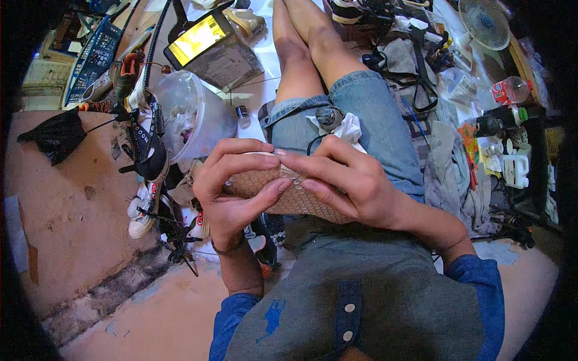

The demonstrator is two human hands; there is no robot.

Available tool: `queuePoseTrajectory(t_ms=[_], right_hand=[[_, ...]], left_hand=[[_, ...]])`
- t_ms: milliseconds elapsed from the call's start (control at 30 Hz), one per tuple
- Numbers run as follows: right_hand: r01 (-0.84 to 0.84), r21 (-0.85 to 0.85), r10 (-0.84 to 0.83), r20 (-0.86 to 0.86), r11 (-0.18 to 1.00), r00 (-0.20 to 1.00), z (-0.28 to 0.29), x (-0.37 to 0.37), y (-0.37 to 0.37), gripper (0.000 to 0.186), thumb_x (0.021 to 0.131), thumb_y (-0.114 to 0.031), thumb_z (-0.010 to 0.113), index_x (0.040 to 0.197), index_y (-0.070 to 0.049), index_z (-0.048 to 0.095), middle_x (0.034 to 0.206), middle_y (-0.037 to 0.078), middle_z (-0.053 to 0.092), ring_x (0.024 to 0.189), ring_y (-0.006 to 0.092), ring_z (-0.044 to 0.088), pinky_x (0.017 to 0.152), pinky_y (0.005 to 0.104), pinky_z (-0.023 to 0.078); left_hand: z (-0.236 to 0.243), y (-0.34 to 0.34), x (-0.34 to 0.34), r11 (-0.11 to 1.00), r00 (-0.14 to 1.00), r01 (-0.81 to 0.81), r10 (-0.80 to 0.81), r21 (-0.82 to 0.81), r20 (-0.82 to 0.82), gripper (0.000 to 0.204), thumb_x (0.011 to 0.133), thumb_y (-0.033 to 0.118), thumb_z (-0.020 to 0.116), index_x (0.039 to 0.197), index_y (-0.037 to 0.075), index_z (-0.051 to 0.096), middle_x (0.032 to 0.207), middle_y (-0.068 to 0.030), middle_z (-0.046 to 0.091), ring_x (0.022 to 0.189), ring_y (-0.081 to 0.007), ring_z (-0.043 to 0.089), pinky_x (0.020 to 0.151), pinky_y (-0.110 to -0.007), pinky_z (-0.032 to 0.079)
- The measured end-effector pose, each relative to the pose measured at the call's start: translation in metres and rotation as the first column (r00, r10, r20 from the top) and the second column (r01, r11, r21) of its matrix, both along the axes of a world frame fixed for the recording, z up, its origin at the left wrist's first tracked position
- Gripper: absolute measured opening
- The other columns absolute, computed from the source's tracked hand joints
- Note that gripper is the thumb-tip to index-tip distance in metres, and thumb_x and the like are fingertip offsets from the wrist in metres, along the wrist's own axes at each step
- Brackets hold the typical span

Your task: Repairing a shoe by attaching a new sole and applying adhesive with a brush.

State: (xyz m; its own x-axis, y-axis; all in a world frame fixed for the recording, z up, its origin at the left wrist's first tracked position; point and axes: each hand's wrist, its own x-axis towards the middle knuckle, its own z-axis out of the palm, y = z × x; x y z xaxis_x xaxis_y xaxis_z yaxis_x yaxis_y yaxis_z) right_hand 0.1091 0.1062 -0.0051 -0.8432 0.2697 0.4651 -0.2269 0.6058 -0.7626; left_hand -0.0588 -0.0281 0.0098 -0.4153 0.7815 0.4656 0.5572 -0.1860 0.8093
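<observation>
Above my lap I hold a tan shoe sole (pixel 307 201) with a honeycomb-textured face turned up toward me. My left hand (pixel 226 183) is closed around its left end, the thumb against the textured face and the fingers over the far edge. My right hand (pixel 355 180) pinches the same far edge close to the left fingertips, its thumb also against the textured face. Both sets of fingertips nearly meet at the middle. On my thighs just beyond lie a small round dark-topped container (pixel 329 117) and crumpled white tissue (pixel 349 127).
A clear plastic tub (pixel 208 123) and a lit phone (pixel 197 41) on a box (pixel 235 63) are to the left. Several shoes, including a white sneaker (pixel 141 213), lie around. At right are grey cloths (pixel 445 159), bottles (pixel 512 90) and a fan (pixel 484 23).
</observation>
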Motion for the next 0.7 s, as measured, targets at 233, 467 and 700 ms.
queuePoseTrajectory(t_ms=[233, 467, 700], right_hand=[[0.037, 0.051, -0.034, -0.056, 0.998, 0.998, -0.009, -0.001, 0.0, 0.045, 0.089, -0.011, 0.066, 0.134, -0.006, 0.057, 0.087, 0.011, 0.05, 0.078, 0.0265, 0.06, 0.068, 0.0365, 0.051], [0.03, 0.091, -0.03, 0.0, 0.995, 1.0, -0.012, 0.002, 0.002, 0.047, 0.09, -0.013, 0.065, 0.136, -0.007, 0.055, 0.086, 0.011, 0.048, 0.077, 0.0261, 0.058, 0.069, 0.0372, 0.05], [0.042, 0.079, -0.041, -0.016, 0.996, 0.999, -0.014, 0.003, -0.002, 0.048, 0.09, -0.014, 0.065, 0.137, -0.007, 0.054, 0.083, 0.011, 0.045, 0.074, 0.026, 0.054, 0.067, 0.0366, 0.047]], left_hand=[[0.001, 0.003, -0.003, 0.999, 0.988, 0.039, -0.04, -0.008, -0.151, 0.034, 0.062, 0.003, 0.085, 0.094, 0.006, 0.074, 0.097, -0.0114, 0.069, 0.09, -0.0217, 0.067, 0.08, -0.032, 0.053], [-0.001, 0.003, -0.003, 0.999, 0.986, 0.043, -0.047, -0.032, -0.16, 0.034, 0.063, 0.0, 0.083, 0.096, 0.006, 0.074, 0.102, -0.0138, 0.069, 0.09, -0.0232, 0.067, 0.081, -0.033, 0.053], [-0.009, 0.004, -0.006, 0.991, 0.994, 0.096, -0.091, 0.092, -0.059, 0.045, 0.077, 0.039, 0.068, 0.093, -0.002, 0.073, 0.097, -0.0182, 0.07, 0.086, -0.026, 0.067, 0.077, -0.034, 0.051]])
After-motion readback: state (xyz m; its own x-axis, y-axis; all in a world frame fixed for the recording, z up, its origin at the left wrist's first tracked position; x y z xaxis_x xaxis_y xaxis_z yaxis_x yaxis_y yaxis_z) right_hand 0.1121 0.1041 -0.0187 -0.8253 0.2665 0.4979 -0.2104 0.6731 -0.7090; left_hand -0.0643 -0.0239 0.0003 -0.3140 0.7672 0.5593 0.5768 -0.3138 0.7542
